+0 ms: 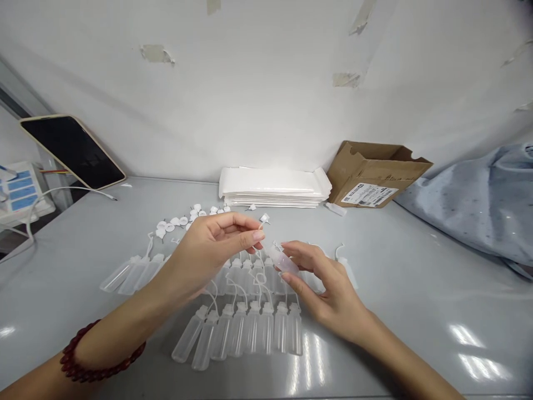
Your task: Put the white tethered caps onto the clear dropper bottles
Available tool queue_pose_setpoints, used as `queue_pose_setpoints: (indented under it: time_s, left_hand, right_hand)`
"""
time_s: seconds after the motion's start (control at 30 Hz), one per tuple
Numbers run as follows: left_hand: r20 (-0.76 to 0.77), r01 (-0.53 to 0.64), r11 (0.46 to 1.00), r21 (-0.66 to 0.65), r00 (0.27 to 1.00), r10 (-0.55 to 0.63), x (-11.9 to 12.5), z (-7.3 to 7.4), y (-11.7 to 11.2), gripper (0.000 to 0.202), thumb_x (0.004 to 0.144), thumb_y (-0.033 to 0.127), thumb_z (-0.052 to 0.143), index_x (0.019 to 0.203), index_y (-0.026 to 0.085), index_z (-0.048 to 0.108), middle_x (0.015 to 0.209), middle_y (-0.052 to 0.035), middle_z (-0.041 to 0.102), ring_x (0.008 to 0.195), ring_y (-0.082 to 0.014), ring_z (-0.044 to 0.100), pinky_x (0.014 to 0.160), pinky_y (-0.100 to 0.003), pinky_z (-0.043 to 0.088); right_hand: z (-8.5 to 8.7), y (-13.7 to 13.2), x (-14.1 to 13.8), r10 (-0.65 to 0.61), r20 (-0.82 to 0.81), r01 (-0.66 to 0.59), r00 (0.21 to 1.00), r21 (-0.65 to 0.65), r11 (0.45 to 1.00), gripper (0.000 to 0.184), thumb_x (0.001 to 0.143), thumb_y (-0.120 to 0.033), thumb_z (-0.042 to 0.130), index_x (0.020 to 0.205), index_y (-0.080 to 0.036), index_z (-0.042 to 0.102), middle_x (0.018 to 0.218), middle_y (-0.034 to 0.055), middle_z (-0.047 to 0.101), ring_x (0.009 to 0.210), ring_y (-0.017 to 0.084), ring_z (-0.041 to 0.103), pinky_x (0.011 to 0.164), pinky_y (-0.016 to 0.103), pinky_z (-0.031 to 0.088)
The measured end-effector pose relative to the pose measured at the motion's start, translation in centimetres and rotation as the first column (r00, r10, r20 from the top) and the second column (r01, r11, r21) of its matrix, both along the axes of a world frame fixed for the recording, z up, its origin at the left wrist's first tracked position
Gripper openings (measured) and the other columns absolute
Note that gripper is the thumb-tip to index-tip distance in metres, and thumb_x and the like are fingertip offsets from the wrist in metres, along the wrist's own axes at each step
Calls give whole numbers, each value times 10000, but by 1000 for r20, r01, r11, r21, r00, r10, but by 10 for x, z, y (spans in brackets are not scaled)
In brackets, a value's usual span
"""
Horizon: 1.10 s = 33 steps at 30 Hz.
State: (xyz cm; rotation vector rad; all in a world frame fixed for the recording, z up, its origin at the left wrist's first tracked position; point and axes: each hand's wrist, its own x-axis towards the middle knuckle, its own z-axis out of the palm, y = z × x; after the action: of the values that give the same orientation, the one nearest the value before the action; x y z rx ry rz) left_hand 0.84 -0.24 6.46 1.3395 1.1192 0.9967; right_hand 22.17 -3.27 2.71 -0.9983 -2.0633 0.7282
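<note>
My right hand (322, 289) holds a small clear plastic squeeze bottle (283, 260) tilted up to the left, fingers curled round it. My left hand (212, 250) pinches a tiny white tip piece (261, 225) between thumb and forefinger, just above the bottle's neck. A dark red bead bracelet (94, 358) sits on my left wrist. Below the hands, a row of several bottles (245, 330) lies flat on the grey table (416, 289); another row (133, 272) lies to the left.
Several loose white caps (179, 221) are scattered behind the hands. A stack of white packets (272, 188) and an open cardboard box (372, 173) stand against the wall. A phone (73, 149) leans at the far left. Grey-blue cloth (478, 200) lies at right.
</note>
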Motion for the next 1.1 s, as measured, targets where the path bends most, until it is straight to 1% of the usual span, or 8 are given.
queue_pose_setpoints:
  time_s: [0.2, 0.4, 0.53, 0.67, 0.77, 0.9, 1.0, 1.1]
  left_hand:
    - [-144, -46, 995, 83, 988, 58, 5, 6, -6, 109, 785, 332, 723, 838, 237, 719, 765, 22, 710, 711, -120, 672, 654, -189, 567]
    - [-188, -98, 984, 152, 974, 126, 9, 8, -12, 65, 782, 299, 724, 811, 241, 720, 741, 35, 714, 692, -104, 672, 633, -149, 562]
    - [-184, -63, 982, 179, 978, 96, 10, 5, -14, 39, 788, 276, 718, 801, 239, 715, 761, 40, 715, 698, -93, 666, 635, -132, 554]
    - [-169, -27, 991, 131, 984, 49, 9, 4, -14, 50, 790, 287, 716, 807, 240, 710, 750, 43, 714, 707, -93, 670, 637, -132, 548]
    - [-142, 37, 998, 53, 989, -29, 9, 3, -13, 77, 780, 293, 727, 826, 236, 704, 789, 37, 719, 749, -106, 679, 654, -149, 551]
    - [-29, 142, 989, -37, 989, -143, 12, 1, -13, 55, 811, 271, 698, 842, 225, 690, 809, 41, 713, 782, -104, 680, 710, -169, 555]
    - [22, 156, 985, -69, 988, -155, 15, -3, -14, 68, 827, 272, 681, 863, 214, 682, 823, 31, 712, 783, -113, 677, 734, -202, 557]
    - [27, 179, 983, -33, 984, -178, 17, -5, -17, 98, 843, 289, 658, 895, 205, 656, 827, 12, 697, 764, -139, 663, 731, -268, 559]
  right_hand:
    - [-5, 1, -1, 39, -36, -35, 999, 89, 995, 512, 884, -90, 535, 1345, -273, 407, 1211, 48, 614, 885, 149, 615, 781, 302, 542]
    - [-3, -1, -2, 68, -53, -63, 996, 87, 994, 491, 886, -65, 520, 1335, -246, 443, 1071, 43, 632, 840, 144, 591, 751, 294, 524]
    - [-2, -1, -3, 94, -52, -89, 994, 84, 992, 465, 888, -56, 513, 1317, -230, 471, 1000, 39, 620, 833, 145, 584, 746, 294, 516]
    - [-1, -1, -4, 86, -70, -81, 994, 69, 994, 421, 884, -65, 521, 1272, -227, 511, 1032, 50, 634, 861, 156, 596, 758, 305, 518]
    - [0, -2, -5, 44, -113, -44, 993, -1, 999, 390, 886, -99, 533, 1248, -243, 532, 1000, 43, 654, 813, 159, 624, 733, 323, 532]
    - [2, -4, -5, -13, -250, -38, 968, -197, 980, 348, 894, -162, 558, 1217, -291, 540, 974, 20, 660, 812, 166, 675, 706, 324, 549]
    - [4, -6, -5, -25, -369, -112, 929, -346, 932, 318, 900, -174, 567, 1188, -306, 550, 1003, 9, 662, 850, 153, 691, 757, 310, 546]
    - [7, -5, -5, -46, -502, -235, 864, -481, 845, 278, 909, -185, 564, 1169, -285, 561, 1051, 20, 658, 873, 142, 685, 793, 300, 532]
